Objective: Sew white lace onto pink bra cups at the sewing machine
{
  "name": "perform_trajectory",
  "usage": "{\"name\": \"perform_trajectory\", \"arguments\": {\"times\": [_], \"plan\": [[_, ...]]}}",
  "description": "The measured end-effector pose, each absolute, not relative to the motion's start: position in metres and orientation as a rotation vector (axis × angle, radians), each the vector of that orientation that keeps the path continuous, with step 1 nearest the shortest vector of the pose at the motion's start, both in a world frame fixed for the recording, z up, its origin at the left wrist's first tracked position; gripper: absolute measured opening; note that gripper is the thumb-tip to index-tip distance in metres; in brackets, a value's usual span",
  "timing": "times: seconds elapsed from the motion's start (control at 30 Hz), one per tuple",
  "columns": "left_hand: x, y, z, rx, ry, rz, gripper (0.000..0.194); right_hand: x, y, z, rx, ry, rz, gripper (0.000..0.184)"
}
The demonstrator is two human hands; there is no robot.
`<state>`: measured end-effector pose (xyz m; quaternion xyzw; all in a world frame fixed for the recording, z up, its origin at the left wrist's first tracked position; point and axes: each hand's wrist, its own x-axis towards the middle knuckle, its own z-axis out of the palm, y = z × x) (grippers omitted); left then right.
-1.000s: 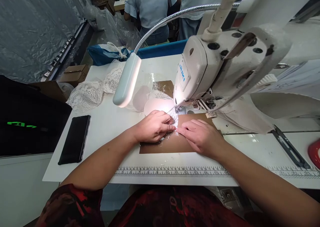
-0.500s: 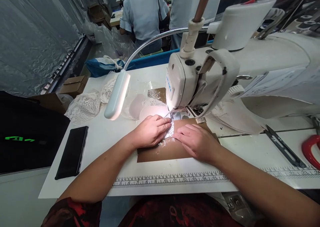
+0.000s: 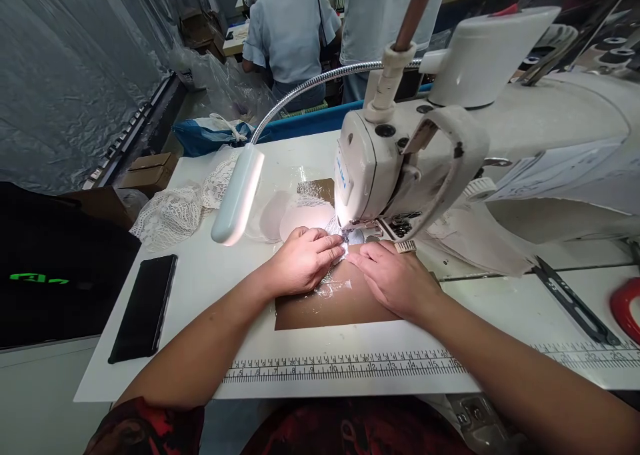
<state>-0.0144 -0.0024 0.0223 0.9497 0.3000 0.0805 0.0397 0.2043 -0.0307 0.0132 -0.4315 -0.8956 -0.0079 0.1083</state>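
My left hand (image 3: 307,260) lies over a piece of white lace fabric (image 3: 340,249), fingers together and pressing it down just before the needle area of the sewing machine (image 3: 367,168). On the other side of the fabric, my right hand (image 3: 397,278) has its fingertips closed at the lace's near right edge, thumb and fingers curled. Under both hands is a brown sheet (image 3: 310,313) with a shiny patch. Pale rounded fabric pieces (image 3: 305,220) lie behind my left hand, beside the machine head. The needle tip is hidden by the presser foot and fingers.
A lit lamp (image 3: 237,195) on a bendy neck hangs left of the machine. White lace (image 3: 167,218) and a black phone (image 3: 143,308) lie at left. Thread snips (image 3: 575,301) and red-handled scissors (image 3: 627,308) are at right. A ruler tape (image 3: 345,368) lines the front edge. People work beyond.
The lace has moved away from me toward the needle, with less of it showing between my hands. My right hand has shifted slightly forward with it; my left hand has barely moved.
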Motion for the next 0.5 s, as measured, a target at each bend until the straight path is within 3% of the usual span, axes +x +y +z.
{"name": "perform_trajectory", "arguments": {"times": [0.5], "plan": [[-0.014, 0.0041, 0.02, 2.898, 1.086, 0.3, 0.04, 0.2081, -0.028, 0.0106, -1.224, -2.503, -0.018, 0.039]]}}
